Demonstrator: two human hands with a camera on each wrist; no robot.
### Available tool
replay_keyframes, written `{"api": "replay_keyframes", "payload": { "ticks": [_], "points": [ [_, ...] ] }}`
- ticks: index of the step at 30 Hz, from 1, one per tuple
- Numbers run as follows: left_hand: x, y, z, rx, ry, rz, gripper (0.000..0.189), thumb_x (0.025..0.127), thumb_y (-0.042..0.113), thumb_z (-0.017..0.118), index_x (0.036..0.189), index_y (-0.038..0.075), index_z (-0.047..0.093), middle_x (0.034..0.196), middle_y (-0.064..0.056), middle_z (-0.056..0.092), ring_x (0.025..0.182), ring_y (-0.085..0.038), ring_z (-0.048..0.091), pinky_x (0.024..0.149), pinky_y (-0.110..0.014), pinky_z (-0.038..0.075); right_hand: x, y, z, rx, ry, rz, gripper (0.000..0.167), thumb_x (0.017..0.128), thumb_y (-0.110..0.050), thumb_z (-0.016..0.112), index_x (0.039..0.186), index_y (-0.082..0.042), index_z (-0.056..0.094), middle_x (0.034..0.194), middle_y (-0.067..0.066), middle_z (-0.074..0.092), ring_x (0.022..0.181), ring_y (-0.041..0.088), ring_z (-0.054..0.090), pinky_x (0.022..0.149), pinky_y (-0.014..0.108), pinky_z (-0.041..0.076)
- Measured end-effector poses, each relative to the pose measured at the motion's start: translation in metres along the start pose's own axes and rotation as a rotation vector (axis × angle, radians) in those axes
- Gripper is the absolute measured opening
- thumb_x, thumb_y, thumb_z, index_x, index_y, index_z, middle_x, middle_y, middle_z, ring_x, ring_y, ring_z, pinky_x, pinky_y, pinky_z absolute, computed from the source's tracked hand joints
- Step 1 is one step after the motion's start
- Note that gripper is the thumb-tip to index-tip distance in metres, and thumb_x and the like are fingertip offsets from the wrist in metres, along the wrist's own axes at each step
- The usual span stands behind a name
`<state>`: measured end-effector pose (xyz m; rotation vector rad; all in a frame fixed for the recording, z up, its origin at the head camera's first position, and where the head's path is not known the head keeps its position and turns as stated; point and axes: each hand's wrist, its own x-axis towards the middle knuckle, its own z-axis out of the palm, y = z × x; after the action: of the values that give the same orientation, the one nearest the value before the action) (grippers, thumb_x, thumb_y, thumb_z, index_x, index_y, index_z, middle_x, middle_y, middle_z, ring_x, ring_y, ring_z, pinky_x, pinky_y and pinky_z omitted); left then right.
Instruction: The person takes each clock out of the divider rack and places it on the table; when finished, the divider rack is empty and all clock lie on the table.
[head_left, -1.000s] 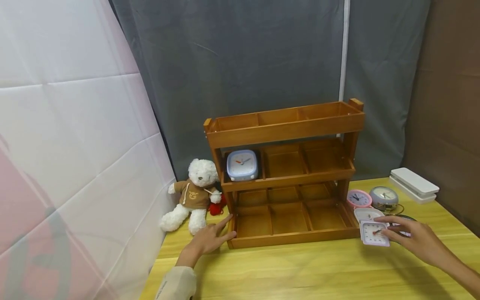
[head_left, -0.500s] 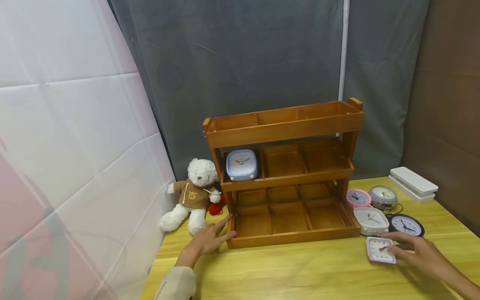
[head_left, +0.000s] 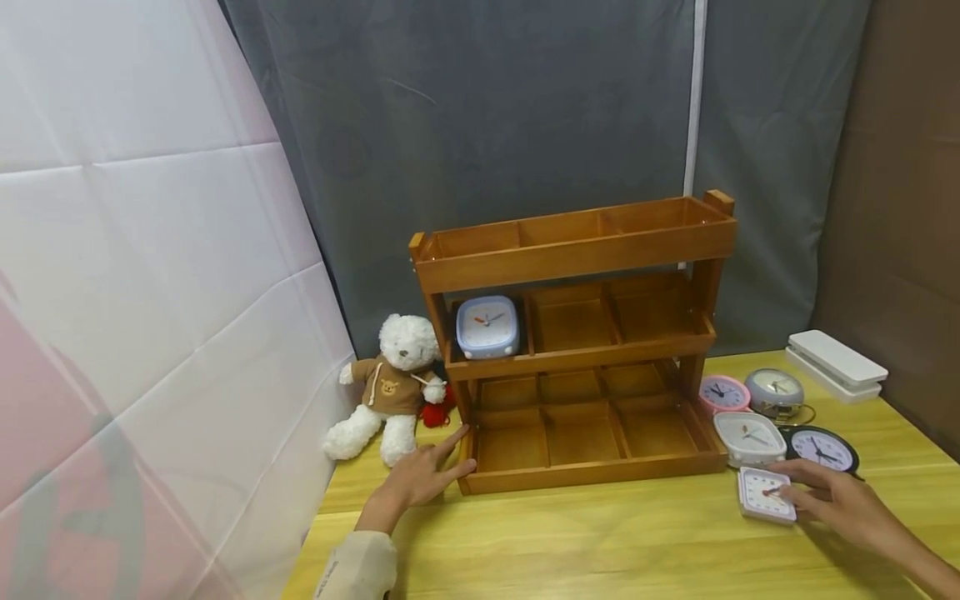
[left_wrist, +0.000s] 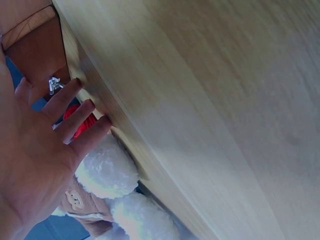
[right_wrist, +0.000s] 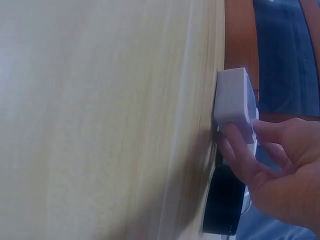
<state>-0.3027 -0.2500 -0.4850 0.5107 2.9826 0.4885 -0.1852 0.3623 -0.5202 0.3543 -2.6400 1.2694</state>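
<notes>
In the head view my right hand [head_left: 840, 504] pinches a small square alarm clock [head_left: 759, 492] with a pale purple rim, low over the table near its right side. From the right wrist view, thumb and fingers hold the edges of the clock [right_wrist: 233, 100]. My left hand [head_left: 414, 482] touches the lower left corner of a brown wooden three-tier rack [head_left: 585, 477], fingers extended. The left wrist view shows that hand [left_wrist: 45, 145] with its fingers spread. A blue-rimmed clock [head_left: 487, 327] stands in the middle tier's left compartment.
Right of the rack are a white clock [head_left: 750, 439], a black round clock [head_left: 832, 450], a pink clock [head_left: 724, 393] and a grey clock [head_left: 775, 392]. A white box-like object [head_left: 838, 362] lies behind them. A teddy bear [head_left: 395, 387] sits left.
My right hand has brought the small clock toward me and slightly right, away from the white clock and down near the table. My left hand stays at the rack's corner.
</notes>
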Motion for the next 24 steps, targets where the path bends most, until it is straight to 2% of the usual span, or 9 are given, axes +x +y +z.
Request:
{"api": "replay_keyframes", "payload": {
  "ticks": [2,9,14,20,24],
  "points": [
    [0.0,0.0,-0.001,0.001,0.0,0.002,0.076,0.097,0.076,0.046,0.163,0.04,0.034,0.135,-0.026,0.064,0.113,-0.046,0.066,0.099,-0.062,0.05,0.001,0.0,0.0,-0.004,0.01,-0.008,0.028,0.098,-0.007,0.072,0.12,0.009,0.067,0.113,-0.044,0.049,0.087,-0.01,0.064,0.062,0.027,0.06],
    [-0.001,0.0,0.0,-0.003,-0.005,0.004,0.076,0.098,0.076,0.046,0.163,0.04,0.034,0.137,-0.026,0.063,0.117,-0.046,0.064,0.1,-0.063,0.049,0.003,-0.002,0.004,0.091,0.041,-0.053,0.027,0.096,0.003,0.071,0.118,0.016,0.064,0.113,-0.039,0.057,0.089,-0.007,0.067,0.063,0.028,0.062],
    [-0.001,0.0,0.001,-0.014,-0.002,0.002,0.075,0.098,0.075,0.046,0.163,0.039,0.034,0.137,-0.027,0.062,0.119,-0.046,0.063,0.101,-0.063,0.049,0.003,-0.005,0.003,0.013,0.082,-0.045,0.028,0.093,0.0,0.075,0.117,0.012,0.068,0.111,-0.037,0.059,0.088,-0.009,0.065,0.066,0.019,0.058],
    [0.001,-0.002,0.003,-0.009,0.002,0.007,0.076,0.098,0.075,0.046,0.163,0.038,0.035,0.137,-0.027,0.062,0.118,-0.047,0.063,0.1,-0.063,0.049,0.004,-0.013,-0.001,-0.101,0.111,-0.016,0.027,0.091,-0.006,0.08,0.115,0.004,0.073,0.105,-0.026,0.068,0.084,-0.009,0.065,0.069,0.011,0.053],
    [0.001,-0.002,0.002,0.0,-0.004,0.004,0.076,0.098,0.077,0.044,0.163,0.04,0.034,0.138,-0.026,0.062,0.12,-0.046,0.063,0.102,-0.062,0.049,0.008,-0.019,-0.003,-0.099,0.135,-0.087,0.028,0.087,-0.003,0.082,0.112,0.006,0.072,0.107,-0.03,0.066,0.083,-0.008,0.067,0.071,0.008,0.05]
  ]
}}
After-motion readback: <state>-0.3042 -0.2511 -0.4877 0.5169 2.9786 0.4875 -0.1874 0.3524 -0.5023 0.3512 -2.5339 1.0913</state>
